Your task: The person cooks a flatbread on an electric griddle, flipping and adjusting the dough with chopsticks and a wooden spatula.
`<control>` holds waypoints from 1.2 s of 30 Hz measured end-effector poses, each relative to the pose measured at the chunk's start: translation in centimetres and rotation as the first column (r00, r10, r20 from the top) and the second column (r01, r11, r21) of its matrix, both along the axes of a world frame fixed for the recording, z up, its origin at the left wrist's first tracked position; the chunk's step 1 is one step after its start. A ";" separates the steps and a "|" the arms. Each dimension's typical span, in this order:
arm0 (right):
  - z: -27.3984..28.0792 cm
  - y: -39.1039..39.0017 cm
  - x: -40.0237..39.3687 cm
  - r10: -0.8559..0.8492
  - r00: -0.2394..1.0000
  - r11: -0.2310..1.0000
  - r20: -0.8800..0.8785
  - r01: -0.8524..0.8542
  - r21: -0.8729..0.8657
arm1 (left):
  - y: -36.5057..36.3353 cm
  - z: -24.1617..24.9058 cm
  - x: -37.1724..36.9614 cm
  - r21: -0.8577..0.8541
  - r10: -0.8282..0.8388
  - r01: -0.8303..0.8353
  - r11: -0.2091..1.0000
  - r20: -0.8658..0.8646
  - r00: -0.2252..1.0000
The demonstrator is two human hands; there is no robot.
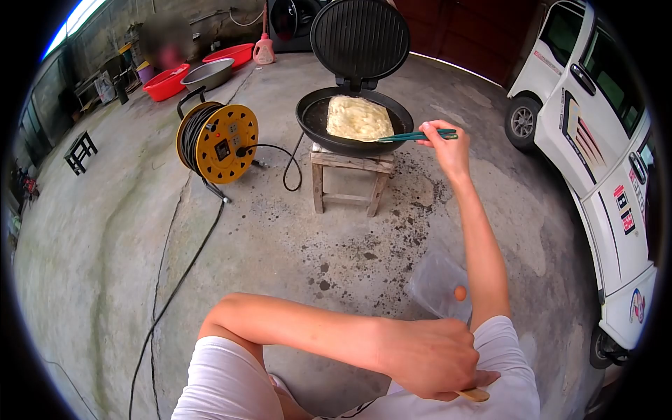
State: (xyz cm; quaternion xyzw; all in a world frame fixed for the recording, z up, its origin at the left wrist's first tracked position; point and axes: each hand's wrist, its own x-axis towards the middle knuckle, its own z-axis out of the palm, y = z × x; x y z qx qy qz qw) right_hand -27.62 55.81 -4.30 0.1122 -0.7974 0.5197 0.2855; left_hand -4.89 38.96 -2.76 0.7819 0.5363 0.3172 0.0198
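Observation:
My right hand [443, 143] is closed around a pair of green chopsticks [409, 136], held out over the pan's right side. Their tips reach the lower right edge of a pale, square flatbread [357, 117]. It lies flat in a round black electric griddle [315, 133], whose ridged lid [360, 42] stands raised behind. My left forearm crosses over my lap. Near my right thigh, my left hand [434, 357] is closed on a light wooden utensil [474, 395]; only its rounded end shows, and the rest is hidden.
The griddle rests on a low wooden stool [353, 168]. To its left stands a yellow cable reel [227, 143] with a cord along the floor. A clear plastic bag [434, 280] with an egg [460, 293] lies at right. Basins [166, 82] stand behind; a white van [595, 133] is parked right.

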 end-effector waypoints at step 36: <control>-1.1 1.4 -2.1 -0.023 0.990 0.921 0.142 0.076 -0.383 | -0.1 0.4 0.6 0.025 0.028 -0.028 0.999 -0.006 1.000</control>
